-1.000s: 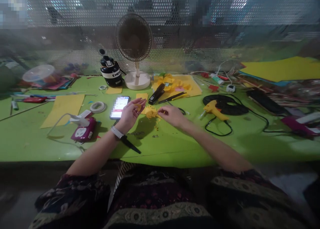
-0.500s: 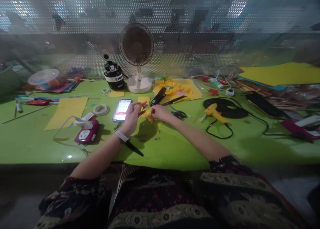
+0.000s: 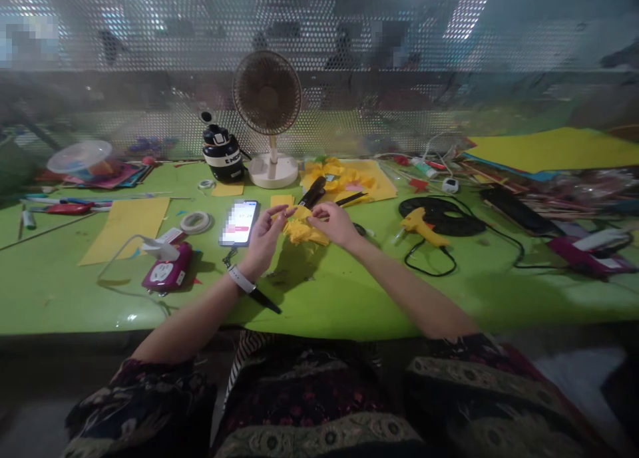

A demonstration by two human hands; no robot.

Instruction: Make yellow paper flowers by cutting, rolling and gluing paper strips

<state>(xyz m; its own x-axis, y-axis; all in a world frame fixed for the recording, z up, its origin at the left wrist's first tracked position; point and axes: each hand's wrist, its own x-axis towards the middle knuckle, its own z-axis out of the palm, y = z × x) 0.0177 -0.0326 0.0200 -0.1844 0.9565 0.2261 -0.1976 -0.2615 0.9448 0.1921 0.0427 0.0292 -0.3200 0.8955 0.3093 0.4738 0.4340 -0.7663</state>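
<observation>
A ruffled yellow paper piece [image 3: 303,230] is held between both hands, just above the green table. My left hand [image 3: 264,237] pinches its left side with thumb and fingertips. At its upper right edge, my right hand [image 3: 335,224] has thumb and fingers closed on the paper. The piece looks wider and more spread out on its lower side, though fingers hide parts of it. Behind it lies a black stapler-like tool [image 3: 312,192]. To the left of my left hand is a phone [image 3: 242,224] with a lit screen.
Yellow petals [image 3: 344,175] lie on a paper sheet at the back. A yellow glue gun [image 3: 424,228] rests on a black coil at right. At left are a tape roll [image 3: 196,222] and a purple power socket [image 3: 168,268]. A fan [image 3: 272,170] and bottle [image 3: 223,158] stand behind.
The hands have moved apart slightly, the right one going right. More of the ruffled yellow paper shows between them. The whole view has shifted a little.
</observation>
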